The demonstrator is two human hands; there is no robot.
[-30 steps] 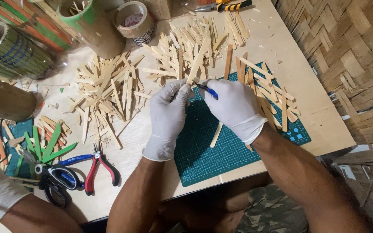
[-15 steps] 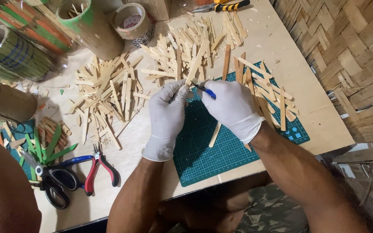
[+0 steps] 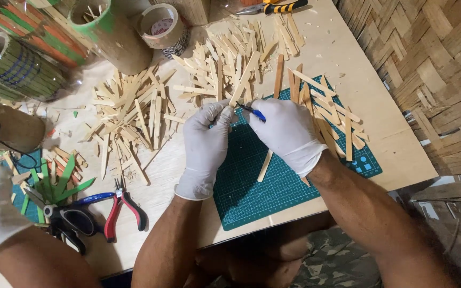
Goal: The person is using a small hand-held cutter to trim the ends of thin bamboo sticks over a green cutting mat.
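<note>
The white-gloved left hand [image 3: 205, 146] is pinching a pale flat wooden stick [image 3: 243, 80] above the green gridded cutting mat [image 3: 252, 186], angling it toward one o'clock so the white-gloved right hand [image 3: 289, 133], fingers closed around a small blue-handled blade [image 3: 254, 112], is meeting its edge.

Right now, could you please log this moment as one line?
left hand: holds wooden stick | right hand: blue-handled knife at stick | under: green cutting mat

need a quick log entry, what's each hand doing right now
left hand: closed on a wooden stick
right hand: closed on a small blue-handled knife
</note>
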